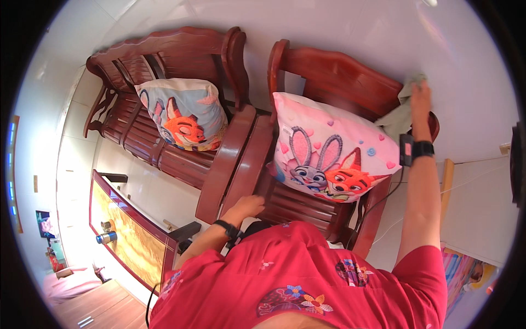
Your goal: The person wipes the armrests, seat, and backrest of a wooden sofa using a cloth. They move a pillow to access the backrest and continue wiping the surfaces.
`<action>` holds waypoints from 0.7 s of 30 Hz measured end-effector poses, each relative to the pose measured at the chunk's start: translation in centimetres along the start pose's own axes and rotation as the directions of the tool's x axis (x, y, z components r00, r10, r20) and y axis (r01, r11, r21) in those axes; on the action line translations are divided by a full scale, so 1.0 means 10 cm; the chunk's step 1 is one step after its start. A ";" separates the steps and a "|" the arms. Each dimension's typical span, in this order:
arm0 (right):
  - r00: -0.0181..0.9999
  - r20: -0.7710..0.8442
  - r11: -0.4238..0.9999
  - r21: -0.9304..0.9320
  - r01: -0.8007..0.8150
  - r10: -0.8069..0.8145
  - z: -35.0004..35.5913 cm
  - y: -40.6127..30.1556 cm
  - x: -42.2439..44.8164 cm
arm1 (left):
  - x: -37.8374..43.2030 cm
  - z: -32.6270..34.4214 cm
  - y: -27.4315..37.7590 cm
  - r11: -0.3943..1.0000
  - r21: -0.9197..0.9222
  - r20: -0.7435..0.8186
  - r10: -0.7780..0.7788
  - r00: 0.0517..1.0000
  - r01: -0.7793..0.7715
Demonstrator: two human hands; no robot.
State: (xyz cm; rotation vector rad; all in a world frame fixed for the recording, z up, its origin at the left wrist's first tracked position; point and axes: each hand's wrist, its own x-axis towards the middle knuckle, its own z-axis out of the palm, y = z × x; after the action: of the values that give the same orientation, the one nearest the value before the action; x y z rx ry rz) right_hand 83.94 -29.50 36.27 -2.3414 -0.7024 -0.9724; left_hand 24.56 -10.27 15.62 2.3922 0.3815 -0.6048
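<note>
My right hand (421,105) presses a grey-green cloth (404,109) at the upper right corner of a reddish-brown wooden chair's backrest (337,76). Part of the cloth hangs behind a pink cushion (324,135) with a rabbit and a fox on it. That cushion leans against the backrest, above the slatted seat (304,205). Lower down, my left hand (245,207) is by the front of the chair's left armrest (248,164), palm down. Nothing shows in it; its fingertips are partly hidden.
A matching wooden bench (160,160) stands to the left with a fox cushion (185,115). Farther left is a low table (127,230) bearing a blue-and-silver cup (107,237). A black cable (384,197) runs down from my right wrist. The white wall (349,24) rises behind the chair.
</note>
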 end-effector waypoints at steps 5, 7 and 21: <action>0.923 0.297 0.961 -0.059 0.272 -0.243 0.51 -0.85 -0.32 | -0.56 0.26 -0.47 0.961 -0.199 -0.100 -0.217 0.971 0.195; 0.912 0.292 0.956 0.021 0.293 -0.287 0.67 -1.28 -0.33 | -0.62 0.30 -0.53 0.923 -0.297 -0.111 -0.289 0.951 0.246; 0.711 0.081 0.685 0.363 0.631 -0.698 1.18 -3.23 -0.05 | -0.23 0.03 -0.39 0.874 -0.476 -0.252 -0.240 0.937 0.096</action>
State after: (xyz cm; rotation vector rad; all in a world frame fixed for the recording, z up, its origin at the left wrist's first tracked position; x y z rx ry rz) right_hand 69.17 1.55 36.68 -1.9211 -1.7616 -0.7954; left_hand 20.91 -7.78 14.61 1.9975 0.7856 -0.1805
